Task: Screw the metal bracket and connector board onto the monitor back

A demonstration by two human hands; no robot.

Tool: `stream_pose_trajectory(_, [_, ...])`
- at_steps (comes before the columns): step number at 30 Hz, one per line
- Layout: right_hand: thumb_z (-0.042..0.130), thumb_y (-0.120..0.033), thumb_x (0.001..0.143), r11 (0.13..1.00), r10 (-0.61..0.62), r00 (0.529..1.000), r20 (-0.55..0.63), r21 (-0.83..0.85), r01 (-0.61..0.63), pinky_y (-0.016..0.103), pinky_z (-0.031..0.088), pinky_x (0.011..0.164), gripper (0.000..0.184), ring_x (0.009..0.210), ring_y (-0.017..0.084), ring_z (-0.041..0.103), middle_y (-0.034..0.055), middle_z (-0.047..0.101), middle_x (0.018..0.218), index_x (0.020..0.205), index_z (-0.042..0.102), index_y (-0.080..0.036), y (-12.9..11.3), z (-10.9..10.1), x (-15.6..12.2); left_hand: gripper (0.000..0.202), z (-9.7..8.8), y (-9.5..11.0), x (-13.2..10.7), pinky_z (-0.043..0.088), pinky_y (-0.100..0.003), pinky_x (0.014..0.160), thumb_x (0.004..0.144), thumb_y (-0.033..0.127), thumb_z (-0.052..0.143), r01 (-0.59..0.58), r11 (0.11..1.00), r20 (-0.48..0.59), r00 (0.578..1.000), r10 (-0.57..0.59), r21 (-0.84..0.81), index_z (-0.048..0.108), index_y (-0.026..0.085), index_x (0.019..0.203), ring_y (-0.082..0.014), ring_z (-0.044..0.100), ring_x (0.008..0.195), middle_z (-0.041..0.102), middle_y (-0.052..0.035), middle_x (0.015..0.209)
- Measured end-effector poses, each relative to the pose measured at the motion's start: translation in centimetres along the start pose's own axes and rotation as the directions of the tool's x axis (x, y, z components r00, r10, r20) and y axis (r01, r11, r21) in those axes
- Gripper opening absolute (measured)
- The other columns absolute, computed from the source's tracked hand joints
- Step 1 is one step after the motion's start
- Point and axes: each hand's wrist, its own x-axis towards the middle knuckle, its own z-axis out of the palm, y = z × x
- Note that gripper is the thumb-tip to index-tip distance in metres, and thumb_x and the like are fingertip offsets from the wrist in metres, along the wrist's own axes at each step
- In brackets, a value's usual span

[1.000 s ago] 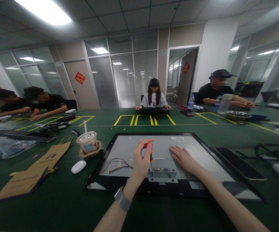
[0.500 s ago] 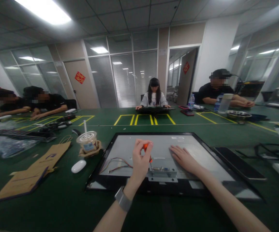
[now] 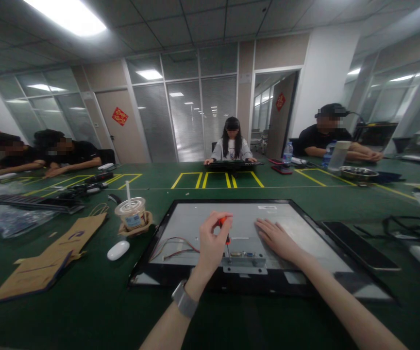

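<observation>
My left hand (image 3: 212, 240) pinches the orange handle of a screwdriver (image 3: 227, 237). The tool stands nearly upright, its tip down at the left end of a metal bracket (image 3: 245, 266). That bracket, with connectors along it, sits near the close edge of a flat display panel (image 3: 184, 218), which lies back up with a black frame. My right hand (image 3: 277, 238) rests flat on the panel's grey back, fingers spread, right of the bracket. Thin wires (image 3: 180, 251) lie on the panel left of my left hand. Whether the tip touches a screw is too small to see.
Left of the panel are a lidded drink cup (image 3: 132, 214), a white oval case (image 3: 118, 250) and a paper bag (image 3: 55, 255). A black phone (image 3: 359, 245) lies at its right edge. Across the green table (image 3: 151, 177) several people sit; one holds a dark panel (image 3: 233, 165).
My left fingers have shifted slightly around the screwdriver handle, with the tool staying at the bracket. My right hand has not moved.
</observation>
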Motion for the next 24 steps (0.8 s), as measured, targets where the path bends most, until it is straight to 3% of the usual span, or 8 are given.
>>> stream_pose_trajectory(5, [0.029, -0.036, 0.101, 1.0, 0.0, 1.0, 0.001, 0.005, 0.0, 0.06, 0.027, 0.119, 0.053, 0.148, 0.032, 0.039, 0.011, 0.045, 0.159, 0.148, 0.05, -0.025, -0.09, -0.13, 0.02, 0.026, -0.04, 0.02, -0.19, 0.047, -0.023, 0.059, 0.091, 0.04, 0.063, -0.02, 0.999, -0.033, 0.999, 0.021, 0.033, 0.071, 0.018, 0.079, -0.0141, 0.055, 0.069, 0.056, -0.0016, 0.076])
stream_pose_trajectory(11, [0.03, -0.036, 0.101, 1.0, 0.01, 1.0, 0.008, 0.005, -0.01, 0.059, 0.027, 0.119, 0.053, 0.148, 0.032, 0.039, 0.0117, 0.045, 0.159, 0.148, 0.051, -0.023, -0.16, -0.28, 0.02, 0.034, -0.09, 0.18, -0.25, 0.049, -0.026, 0.064, 0.099, 0.036, 0.045, -0.013, 0.998, -0.004, 1.0, 0.013, -0.06, 0.073, 0.017, 0.094, -0.0163, 0.057, 0.075, 0.058, -0.0044, 0.082])
stream_pose_trajectory(18, [0.03, -0.037, 0.101, 1.0, 0.009, 1.0, 0.004, 0.005, -0.009, 0.059, 0.027, 0.119, 0.053, 0.148, 0.032, 0.039, 0.0114, 0.045, 0.158, 0.148, 0.05, -0.022, -0.24, -0.3, 0.01, 0.028, -0.26, -0.11, -0.06, 0.051, -0.025, 0.065, 0.098, 0.035, 0.052, -0.032, 0.999, -0.021, 0.999, 0.033, 0.028, 0.074, 0.018, 0.102, -0.0153, 0.059, 0.077, 0.06, -0.0058, 0.091])
stream_pose_trajectory(24, [0.03, -0.035, 0.101, 1.0, 0.001, 1.0, -0.001, -0.004, -0.001, 0.06, 0.028, 0.119, 0.053, 0.147, 0.032, 0.039, 0.0129, 0.046, 0.158, 0.148, 0.051, -0.021, -0.26, -0.36, -0.01, 0.021, -0.13, -0.13, -0.15, 0.052, -0.024, 0.061, 0.092, 0.036, 0.063, -0.046, 0.998, -0.04, 0.998, 0.048, 0.047, 0.076, 0.019, 0.092, -0.015, 0.057, 0.076, 0.052, -0.0036, 0.087])
